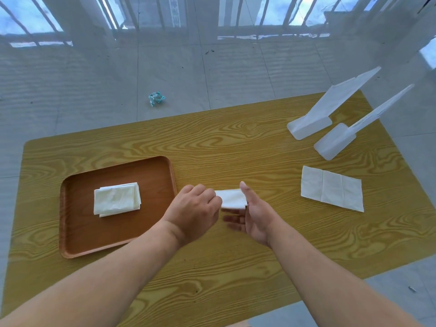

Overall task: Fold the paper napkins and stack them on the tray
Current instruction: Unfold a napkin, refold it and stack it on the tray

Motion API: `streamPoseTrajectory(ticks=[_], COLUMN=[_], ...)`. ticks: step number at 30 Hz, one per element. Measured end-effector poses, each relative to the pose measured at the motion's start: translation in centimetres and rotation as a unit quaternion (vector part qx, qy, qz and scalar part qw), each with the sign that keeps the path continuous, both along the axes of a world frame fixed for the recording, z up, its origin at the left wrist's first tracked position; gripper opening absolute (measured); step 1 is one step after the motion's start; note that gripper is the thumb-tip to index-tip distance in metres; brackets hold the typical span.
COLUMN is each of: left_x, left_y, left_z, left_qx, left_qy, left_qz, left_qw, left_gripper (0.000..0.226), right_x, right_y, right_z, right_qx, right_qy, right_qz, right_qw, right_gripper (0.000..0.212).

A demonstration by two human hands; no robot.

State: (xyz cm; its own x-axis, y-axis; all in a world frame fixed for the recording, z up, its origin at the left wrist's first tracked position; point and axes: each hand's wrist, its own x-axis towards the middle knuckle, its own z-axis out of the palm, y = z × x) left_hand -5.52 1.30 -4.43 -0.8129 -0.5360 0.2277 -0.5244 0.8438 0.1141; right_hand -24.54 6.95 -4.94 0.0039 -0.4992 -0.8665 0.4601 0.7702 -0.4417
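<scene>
A: Hands first. State?

B: Left hand [197,210] is curled, fingertips pinching the left end of the folded napkin [232,198]. Right hand [253,217] is palm-in, thumb up, fingers half open; its palm backs the napkin's right end. Can't tell if it really grips or only steadies.

A: Where's the napkin?

B: Between the two hands, over the middle of the table [236,147], just off the tray's right edge. Lifted or resting, can't tell; there's blur under it.

A: Long axis?

B: Runs left-right, roughly parallel to the table's near edge. Short ends face each hand. Looks like a narrow folded strip.

A: The relation that matters for the next move?

B: The tray [77,230] lies to the left of both hands, toward the table's left edge. Left hand is nearer; its knuckles almost reach the tray's right rim. My guess: left carries it over, right lets go.

A: What's the target?

B: The stack of folded napkins [117,199] at the tray's centre. Its long axis is also left-right, slightly tilted, so the held one barely needs turning.

A: Anything left to fold?

B: One flat napkin [332,188], unfolded, near the table's right edge, well apart from the hands, closer to the right. Two white stands [313,123] at the far right corner.
</scene>
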Motion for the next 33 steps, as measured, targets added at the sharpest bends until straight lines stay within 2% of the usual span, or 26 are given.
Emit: streamPoseTrajectory(ticks=[2,4,5,6,7,9,10,11,12,14,20,22,23,24,26,27,29,31,33], left_x=[1.2,2.6,3.4,4.2,5.0,7.1,8.5,10.1,11.6,14.9,22.3,23.3,23.5,23.6,23.1,22.6,21.0,19.1,16.7], left_y=[0.3,0.4,0.3,0.0,-0.4,-1.5,-2.1,-2.5,-2.7,-3.1,-5.0,-5.8,-6.1,-6.1,-5.5,-4.8,-3.1,-1.4,-0.1], left_z=[0.2,0.5,0.9,1.3,1.8,2.3,2.1,1.9,1.8,1.3,0.3,0.0,-0.1,-0.3,-0.5,-0.4,-0.1,-0.2,-0.7], left_qx=[0.028,0.124,0.193,0.282,0.39,0.584,0.633,0.647,0.639,0.605,0.477,0.454,0.436,0.402,0.309,0.264,0.211,0.198,0.177], left_qy=[0.03,0.072,0.105,0.144,0.196,0.303,0.328,0.331,0.324,0.322,0.273,0.248,0.22,0.167,0.063,0.036,0.001,-0.034,-0.074], left_qz=[0.014,0.12,0.202,0.283,0.348,0.383,0.376,0.373,0.379,0.403,0.457,0.465,0.473,0.488,0.503,0.48,0.381,0.278,0.184], left_qw=[0.999,0.982,0.955,0.905,0.83,0.648,0.592,0.577,0.585,0.607,0.699,0.718,0.733,0.757,0.805,0.836,0.9,0.939,0.964], left_gripper=[0.016,0.045,0.06,0.072,0.08,0.076,0.059,0.038,0.022,0.012,0.011,0.009,0.017,0.037,0.067,0.07,0.064,0.06,0.062], right_x=[0.6,1.7,2.5,3.3,4.3,6.7,8.1,9.6,11.0,13.9,21.4,22.8,23.1,23.1,22.0,21.0,18.1,14.2,9.8], right_y=[-1.1,-2.3,-2.9,-3.5,-4.1,-5.3,-5.9,-6.5,-7.0,-8.0,-11.0,-11.7,-11.8,-11.6,-10.7,-9.9,-8.1,-6.0,-3.7], right_z=[0.5,1.1,1.3,1.6,1.9,2.4,2.6,2.7,2.7,2.5,1.3,0.8,0.6,0.5,0.1,-0.1,-0.6,-1.3,-1.9], right_qx=[-0.03,-0.054,-0.065,-0.075,-0.087,-0.105,-0.112,-0.116,-0.119,-0.122,-0.144,-0.141,-0.138,-0.14,-0.16,-0.181,-0.223,-0.236,-0.213], right_qy=[0.003,0.026,0.025,0.019,0.007,-0.026,-0.036,-0.029,-0.001,0.084,0.2,0.231,0.266,0.323,0.46,0.508,0.566,0.612,0.642], right_qz=[-0.003,0.011,0.018,0.027,0.035,0.051,0.066,0.09,0.127,0.213,0.32,0.336,0.348,0.365,0.384,0.376,0.348,0.335,0.344], right_qw=[1.0,0.998,0.997,0.997,0.996,0.993,0.991,0.989,0.985,0.966,0.915,0.902,0.888,0.862,0.784,0.753,0.714,0.677,0.651], right_gripper=[0.04,0.024,0.021,0.019,0.019,0.02,0.02,0.02,0.02,0.018,0.007,0.009,0.013,0.017,0.019,0.019,0.019,0.026,0.044])
